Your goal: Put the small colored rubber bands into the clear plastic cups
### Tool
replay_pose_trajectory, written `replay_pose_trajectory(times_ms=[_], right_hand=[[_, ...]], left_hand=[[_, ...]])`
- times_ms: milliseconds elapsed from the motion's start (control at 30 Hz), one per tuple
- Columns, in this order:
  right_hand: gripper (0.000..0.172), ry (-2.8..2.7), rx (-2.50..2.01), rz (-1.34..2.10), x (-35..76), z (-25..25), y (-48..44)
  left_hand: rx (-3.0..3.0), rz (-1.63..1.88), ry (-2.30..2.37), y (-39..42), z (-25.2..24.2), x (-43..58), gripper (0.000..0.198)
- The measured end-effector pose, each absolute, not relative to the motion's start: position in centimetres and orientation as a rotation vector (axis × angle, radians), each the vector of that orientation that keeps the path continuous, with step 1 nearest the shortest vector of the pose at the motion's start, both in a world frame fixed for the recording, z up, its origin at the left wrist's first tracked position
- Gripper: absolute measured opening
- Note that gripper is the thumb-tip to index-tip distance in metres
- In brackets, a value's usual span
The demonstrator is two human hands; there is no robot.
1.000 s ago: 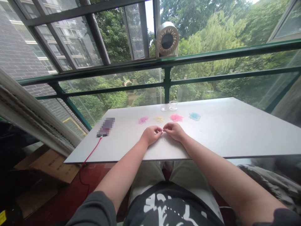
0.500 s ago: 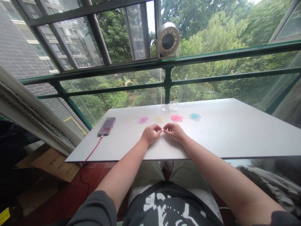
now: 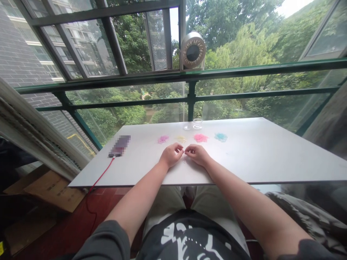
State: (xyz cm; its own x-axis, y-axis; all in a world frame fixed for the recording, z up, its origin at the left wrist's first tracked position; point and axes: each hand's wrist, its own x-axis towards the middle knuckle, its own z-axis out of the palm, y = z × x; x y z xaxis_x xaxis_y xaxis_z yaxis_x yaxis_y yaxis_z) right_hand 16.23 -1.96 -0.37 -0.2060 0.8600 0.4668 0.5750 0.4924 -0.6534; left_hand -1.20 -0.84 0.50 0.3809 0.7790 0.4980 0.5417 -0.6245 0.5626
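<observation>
My left hand [image 3: 171, 156] and my right hand [image 3: 197, 154] meet low over the near middle of the white table [image 3: 260, 155]. Each has its fingers drawn into a pinch, fingertips almost touching the other's. Whatever lies between them is too small to name. Just below the fingertips, a few tiny clear or pale pieces [image 3: 184, 162] lie on the tabletop. Beyond my hands are small loose heaps in a row: a purple heap [image 3: 163, 139], a yellow heap [image 3: 180, 139], a pink heap [image 3: 201, 138] and a teal heap [image 3: 221, 137]. Their single pieces cannot be made out.
A clear round container [image 3: 197, 124] stands at the table's back edge beside a flat clear disc [image 3: 187, 127]. On the left lies a blurred-out dark device [image 3: 119, 146] with a red cable [image 3: 104, 171] running off the front edge. A round fan [image 3: 193, 50] sits above the green railing [image 3: 130, 83].
The camera view has shifted slightly. My right hand's fingers have curled a little more downward, while both hands stay pinched together over the same spot.
</observation>
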Motion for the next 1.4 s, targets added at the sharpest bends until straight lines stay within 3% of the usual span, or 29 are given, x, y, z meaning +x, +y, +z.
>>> replay_pose_trajectory(times_ms=[1033,1233,1400], right_hand=[[0.008,-1.818,-1.213,0.33,16.5,-0.9,-1.4],[0.007,-1.905,-1.151,0.339,16.0,-0.6,-2.0],[0.004,-1.9,-1.14,0.335,16.1,-0.5,-2.1]], left_hand=[[2.482,0.987,1.056,-1.0,0.4,-0.7,0.008],[2.428,1.145,1.146,-0.7,0.2,-0.9,0.022],[2.425,1.073,1.156,-0.7,0.2,-0.9,0.009]])
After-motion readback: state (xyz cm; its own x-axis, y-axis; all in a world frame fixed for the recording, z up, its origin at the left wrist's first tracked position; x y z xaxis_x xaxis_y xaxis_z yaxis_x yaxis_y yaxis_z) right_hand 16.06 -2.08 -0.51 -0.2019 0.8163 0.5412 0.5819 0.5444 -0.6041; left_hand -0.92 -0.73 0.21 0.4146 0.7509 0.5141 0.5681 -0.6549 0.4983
